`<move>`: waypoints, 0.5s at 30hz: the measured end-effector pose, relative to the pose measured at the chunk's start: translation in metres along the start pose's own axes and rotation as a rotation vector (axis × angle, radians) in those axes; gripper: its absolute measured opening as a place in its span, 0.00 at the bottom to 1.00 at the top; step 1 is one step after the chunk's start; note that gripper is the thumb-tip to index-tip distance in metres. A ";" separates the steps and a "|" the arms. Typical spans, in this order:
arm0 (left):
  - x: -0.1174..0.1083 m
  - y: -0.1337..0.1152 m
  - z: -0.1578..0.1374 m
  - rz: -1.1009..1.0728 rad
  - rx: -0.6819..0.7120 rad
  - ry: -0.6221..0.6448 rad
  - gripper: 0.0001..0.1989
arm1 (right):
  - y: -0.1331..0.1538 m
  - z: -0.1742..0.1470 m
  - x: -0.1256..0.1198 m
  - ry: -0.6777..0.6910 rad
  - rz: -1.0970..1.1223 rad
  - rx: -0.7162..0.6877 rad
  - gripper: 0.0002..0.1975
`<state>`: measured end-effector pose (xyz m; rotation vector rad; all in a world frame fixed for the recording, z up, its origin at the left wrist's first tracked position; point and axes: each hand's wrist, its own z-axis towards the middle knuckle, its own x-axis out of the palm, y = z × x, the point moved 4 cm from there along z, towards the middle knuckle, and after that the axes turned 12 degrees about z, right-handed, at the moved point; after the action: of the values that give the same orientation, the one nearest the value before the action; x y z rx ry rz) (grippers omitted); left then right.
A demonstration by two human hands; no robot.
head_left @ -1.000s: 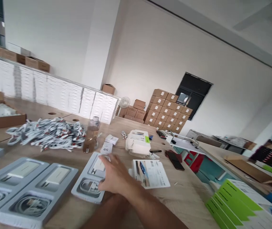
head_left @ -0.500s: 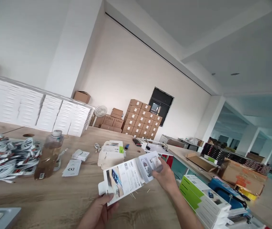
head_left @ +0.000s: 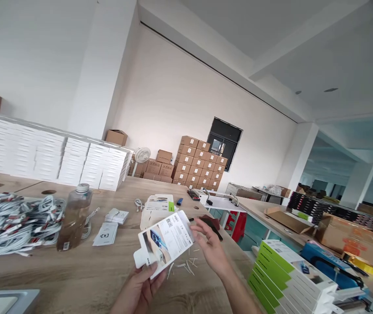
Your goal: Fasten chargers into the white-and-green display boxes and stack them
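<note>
Tabletop point(head_left: 97, 274) stretches open left of the carton point(head_left: 169, 243) — a bottle point(head_left: 75, 218) partly blocks the cables point(head_left: 19, 224).

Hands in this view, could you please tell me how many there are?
2: the left hand holds the white printed box at its lower edge; the right hand is open beside the box's right end, contact unclear. No others show.

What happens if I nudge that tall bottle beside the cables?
The bottle stands tall and narrow, so a high push might tip it. What looks like brownish liquid inside probably gives it some weight. Its cap may limit spills.
</note>
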<state>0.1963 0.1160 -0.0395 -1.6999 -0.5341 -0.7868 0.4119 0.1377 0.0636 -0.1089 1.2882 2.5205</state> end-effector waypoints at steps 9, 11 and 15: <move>-0.003 -0.014 0.001 0.133 0.014 0.188 0.25 | -0.049 -0.028 0.060 -0.058 0.871 0.354 0.48; -0.003 -0.026 -0.001 0.277 0.022 0.235 0.25 | -0.053 -0.031 0.053 -0.060 0.927 0.388 0.47; -0.001 -0.047 -0.004 0.707 0.220 0.093 0.33 | -0.050 -0.039 0.046 0.137 0.902 0.438 0.43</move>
<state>0.1619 0.1251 -0.0085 -1.4880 0.0617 -0.2765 0.3809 0.1446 -0.0074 0.5179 2.3067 2.8223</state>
